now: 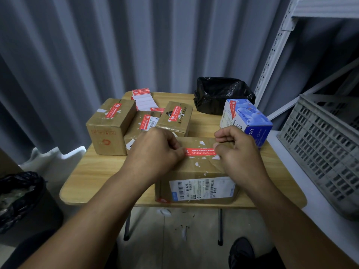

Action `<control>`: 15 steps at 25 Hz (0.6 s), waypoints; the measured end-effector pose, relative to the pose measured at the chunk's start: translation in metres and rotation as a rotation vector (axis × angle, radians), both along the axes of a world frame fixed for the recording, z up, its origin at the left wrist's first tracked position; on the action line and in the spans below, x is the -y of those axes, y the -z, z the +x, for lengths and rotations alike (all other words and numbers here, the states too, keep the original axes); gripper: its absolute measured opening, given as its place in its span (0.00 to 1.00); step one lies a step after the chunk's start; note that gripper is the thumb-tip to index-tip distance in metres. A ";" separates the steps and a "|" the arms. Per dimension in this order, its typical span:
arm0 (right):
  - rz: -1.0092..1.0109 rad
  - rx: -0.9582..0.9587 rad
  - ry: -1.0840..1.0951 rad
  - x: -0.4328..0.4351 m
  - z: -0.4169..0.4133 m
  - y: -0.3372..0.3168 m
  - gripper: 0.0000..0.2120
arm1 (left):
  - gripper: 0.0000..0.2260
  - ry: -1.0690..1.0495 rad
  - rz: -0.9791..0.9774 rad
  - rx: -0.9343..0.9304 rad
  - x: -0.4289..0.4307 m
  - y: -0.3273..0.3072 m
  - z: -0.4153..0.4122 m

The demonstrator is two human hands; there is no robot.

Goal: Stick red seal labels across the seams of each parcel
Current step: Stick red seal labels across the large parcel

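Small wooden table (93,181), crowded. Back left: 3 cardboard boxes in a tight cluster, i.e. big box (108,131), middle box (139,123) and small box (174,117), each w/ a red strip on top. Behind them is a label stack (141,100), red print on white backing. Back right: blue box (246,117), tilted, w/ its own red strip, just beside the front parcel's far right corner. Black bag (219,94) sits at the table's far edge.

Off the table: grey crate (326,148) on a white ledge at right, metal shelf frame (277,55) above it, bin (19,195) w/ black liner on the floor at left, grey ribbed wall behind all. Both forearms come in over the near table edge.

Hard to see:
- Both ends of the red label sit under fingers; its print is too small to read.
- Parcel's left top corner is behind the left wrist, and the middle box is partly behind that hand.
- Shipping sticker (200,188) on the parcel's near side isn't legible.
- Crate and bin are cut off at the frame edges.
- Can't make out the seam under the label.

Parcel (194,167) sits front centre, at the near edge, long side running left-right. Red label (200,152) lies on its top, long axis also left-right, approx parallel to the near edge, middle flat on the cardboard. Left hand (157,150): fingers curled, tips pinching the label's left end. Right hand (237,150): fingers curled, pinching the right end.
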State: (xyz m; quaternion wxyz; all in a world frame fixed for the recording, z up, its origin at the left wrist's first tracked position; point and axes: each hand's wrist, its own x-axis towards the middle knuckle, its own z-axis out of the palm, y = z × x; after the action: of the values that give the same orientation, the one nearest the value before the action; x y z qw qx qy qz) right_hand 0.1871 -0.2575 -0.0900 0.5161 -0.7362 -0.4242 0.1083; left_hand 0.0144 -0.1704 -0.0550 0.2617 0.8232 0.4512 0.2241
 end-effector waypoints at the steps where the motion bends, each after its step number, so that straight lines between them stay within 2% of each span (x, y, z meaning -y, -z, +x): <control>1: -0.003 0.016 0.009 0.000 -0.002 -0.001 0.05 | 0.08 0.001 -0.002 0.001 0.000 0.000 0.000; 4: -0.061 0.159 0.064 0.002 -0.010 -0.006 0.13 | 0.07 0.002 -0.003 0.007 0.000 0.000 0.000; 8: -0.267 0.375 0.120 0.002 -0.018 -0.012 0.27 | 0.07 0.003 0.007 0.003 0.000 0.000 0.000; 10: -0.298 0.389 0.124 0.001 -0.020 -0.014 0.26 | 0.07 0.007 0.014 0.006 0.001 0.000 0.000; 15: -0.237 0.322 0.106 0.003 -0.018 -0.014 0.16 | 0.07 0.006 0.025 -0.003 0.001 0.000 0.000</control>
State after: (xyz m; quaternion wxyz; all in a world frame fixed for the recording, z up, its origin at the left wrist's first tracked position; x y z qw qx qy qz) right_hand 0.1689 -0.2604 -0.0760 0.3565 -0.8207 -0.4463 0.0110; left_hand 0.0148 -0.1719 -0.0551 0.2514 0.8281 0.4464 0.2276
